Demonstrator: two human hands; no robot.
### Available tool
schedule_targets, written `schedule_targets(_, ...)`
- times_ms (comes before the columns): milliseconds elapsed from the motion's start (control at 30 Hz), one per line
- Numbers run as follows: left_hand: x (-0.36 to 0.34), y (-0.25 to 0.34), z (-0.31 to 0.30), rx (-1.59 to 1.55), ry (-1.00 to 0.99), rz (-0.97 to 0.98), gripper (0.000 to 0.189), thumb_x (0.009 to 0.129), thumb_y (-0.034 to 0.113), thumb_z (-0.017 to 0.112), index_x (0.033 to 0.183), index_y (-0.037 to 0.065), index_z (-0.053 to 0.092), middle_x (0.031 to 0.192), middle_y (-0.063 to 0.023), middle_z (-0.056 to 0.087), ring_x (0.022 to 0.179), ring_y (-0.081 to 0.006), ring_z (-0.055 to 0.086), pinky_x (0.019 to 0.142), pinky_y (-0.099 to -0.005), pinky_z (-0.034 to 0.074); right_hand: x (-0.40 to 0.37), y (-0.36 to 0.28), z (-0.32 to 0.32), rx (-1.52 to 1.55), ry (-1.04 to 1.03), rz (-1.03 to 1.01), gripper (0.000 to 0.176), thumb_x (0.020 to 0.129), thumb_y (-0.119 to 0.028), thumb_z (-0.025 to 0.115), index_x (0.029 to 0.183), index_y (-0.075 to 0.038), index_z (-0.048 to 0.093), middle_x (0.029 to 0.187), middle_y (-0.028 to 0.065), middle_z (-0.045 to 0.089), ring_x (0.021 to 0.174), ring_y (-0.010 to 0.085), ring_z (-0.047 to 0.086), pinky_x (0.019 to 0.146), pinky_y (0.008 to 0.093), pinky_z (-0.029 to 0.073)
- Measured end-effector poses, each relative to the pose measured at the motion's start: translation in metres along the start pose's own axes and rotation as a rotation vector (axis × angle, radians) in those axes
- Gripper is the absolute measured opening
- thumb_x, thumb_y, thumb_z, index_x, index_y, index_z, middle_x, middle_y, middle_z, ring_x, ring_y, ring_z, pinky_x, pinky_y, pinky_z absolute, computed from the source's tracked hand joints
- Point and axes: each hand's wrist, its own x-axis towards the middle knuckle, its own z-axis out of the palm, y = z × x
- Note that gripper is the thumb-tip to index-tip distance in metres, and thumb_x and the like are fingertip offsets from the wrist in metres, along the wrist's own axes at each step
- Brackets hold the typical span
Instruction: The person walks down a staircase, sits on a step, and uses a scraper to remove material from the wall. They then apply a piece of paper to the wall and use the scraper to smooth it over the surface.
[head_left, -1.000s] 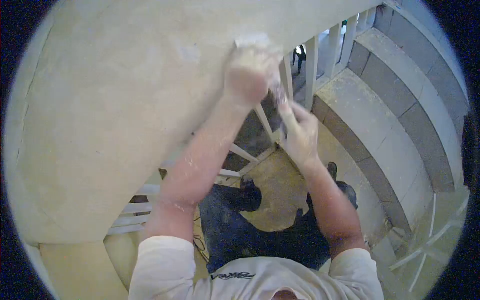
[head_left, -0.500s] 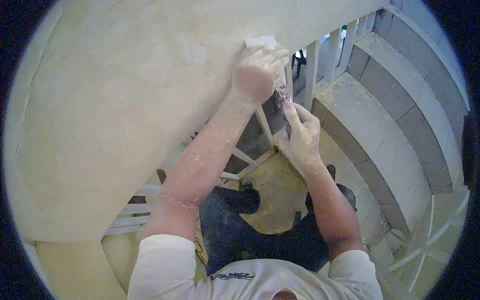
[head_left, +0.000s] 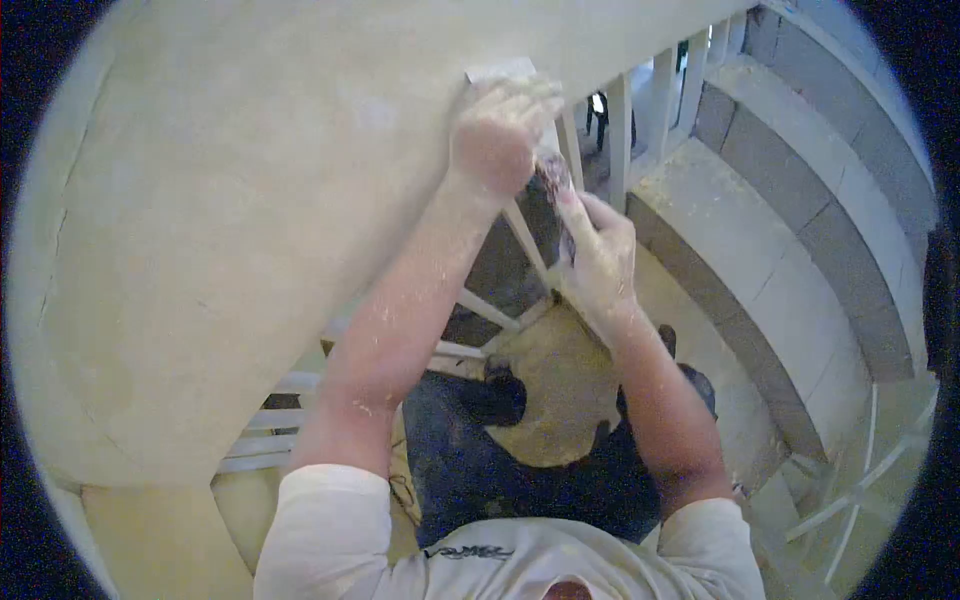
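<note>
Plaster-dusted left hand [head_left: 495, 140] | fingers curled over pale pad [head_left: 498, 71], pressed on wall [head_left: 250, 200], 12 o'clock | right hand [head_left: 603, 258] pinches reddish strip [head_left: 553, 178], 1 o'clock

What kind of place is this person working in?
Probably a stairwell in a building being finished: bare curved steps, white balusters, and a dusty plastered surface that the left hand holds a pale pad against; the right hand grips a reddish scrap.

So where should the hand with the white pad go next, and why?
Probably slide the left hand with its pale pad a little along the wall: the pad lies flat against it near the edge, and the right hand holds a dark strip just below.
</note>
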Motion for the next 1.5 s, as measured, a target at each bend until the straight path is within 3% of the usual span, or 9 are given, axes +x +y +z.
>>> schedule_targets(367,-0.029,0.016,0.005,-0.004,-0.079,-0.12,0.025,0.069,0.01,0.063,0.093,0.011,0.07,0.108,-0.0017,0.067,0.103,-0.0161,0.061,0.09,-0.0338,0.045,-0.003,0.008,-0.011,-0.008,-0.058,0.049,0.039,0.09,-0.036,0.061,0.099,0.002,0.067,0.055,-0.0029,0.049,0.047,0.0049,0.044,0.044,0.0242,0.034)
schedule_targets(733,-0.018,0.012,-0.002,0.027,-0.05,-0.041,0.024,0.069,0.009,0.062,0.093,0.011,0.069,0.107,-0.0021,0.068,0.105,-0.0176,0.061,0.095,-0.0361,0.042,0.008,0.014,-0.008,0.022,-0.045,0.057,0.035,0.09,-0.033,0.061,0.097,0.001,0.068,0.055,-0.0036,0.048,0.048,0.0046,0.044,0.045,0.0235,0.034)
schedule_targets(833,-0.014,0.003,0.01,-0.011,0.034,-0.051,0.025,0.068,0.01,0.062,0.093,0.011,0.069,0.107,-0.001,0.068,0.103,-0.0172,0.062,0.096,-0.0356,0.042,0.021,0.017,-0.004,-0.019,0.002,-0.036,0.035,0.09,-0.032,0.062,0.099,0.001,0.068,0.056,-0.0031,0.049,0.049,0.0043,0.046,0.046,0.0228,0.035)
schedule_targets(900,-0.034,0.003,0.021,0.024,0.041,-0.065,0.026,0.068,0.011,0.062,0.092,0.011,0.07,0.107,-0.0001,0.068,0.1,-0.0175,0.063,0.095,-0.0353,0.042,0.02,0.034,-0.008,-0.224,0.054,-0.345,0.036,0.09,-0.032,0.061,0.099,0.002,0.067,0.058,-0.0034,0.05,0.051,0.004,0.045,0.047,0.0226,0.036)
schedule_targets(933,-0.035,0.011,0.011,0.014,0.025,-0.053,0.023,0.074,0.01,0.058,0.094,0.014,0.07,0.106,-0.0003,0.069,0.1,-0.0183,0.064,0.091,-0.0342,0.046,0.001,0.009,-0.007,-0.127,-0.007,0.028,0.036,0.09,-0.032,0.061,0.099,0.002,0.067,0.06,-0.0037,0.051,0.054,0.0043,0.046,0.049,0.0232,0.037)
schedule_targets(1033,-0.023,0.01,0.009,0.062,-0.009,-0.066,0.022,0.076,0.012,0.057,0.093,0.013,0.071,0.107,-0.0004,0.069,0.1,-0.0181,0.064,0.091,-0.034,0.046,0.015,0.019,-0.007,-0.094,0.012,-0.084,0.035,0.09,-0.031,0.061,0.099,0.002,0.067,0.06,-0.004,0.051,0.053,0.0045,0.046,0.048,0.0234,0.037)
schedule_targets(1167,-0.028,0.013,0.011,0.04,0.038,-0.084,0.023,0.071,0.011,0.059,0.091,0.011,0.07,0.104,-0.0019,0.069,0.101,-0.0165,0.063,0.092,-0.0329,0.043,0.01,0.011,-0.013,-0.111,-0.018,-0.08,0.035,0.09,-0.03,0.061,0.1,0.002,0.067,0.06,-0.0042,0.052,0.05,0.0044,0.045,0.046,0.023,0.035)
schedule_targets(1267,-0.03,0.018,0.0,0.0,0.017,-0.091,0.021,0.07,0.01,0.059,0.089,0.009,0.069,0.105,-0.0031,0.068,0.104,-0.0173,0.062,0.091,-0.0337,0.044,-0.001,0.009,-0.012,-0.038,-0.059,0.093,0.033,0.089,-0.029,0.063,0.101,0.001,0.068,0.059,-0.0046,0.051,0.049,0.0031,0.043,0.044,0.0214,0.033)
schedule_targets(1500,-0.035,0.012,0.003,-0.05,0.038,-0.065,0.022,0.072,0.01,0.059,0.091,0.008,0.069,0.103,-0.0034,0.068,0.101,-0.0182,0.063,0.089,-0.0345,0.045,-0.003,0.018,-0.003,-0.046,-0.011,0.03,0.033,0.09,-0.029,0.062,0.1,0.002,0.068,0.06,-0.0044,0.052,0.05,0.0034,0.043,0.045,0.0221,0.034)
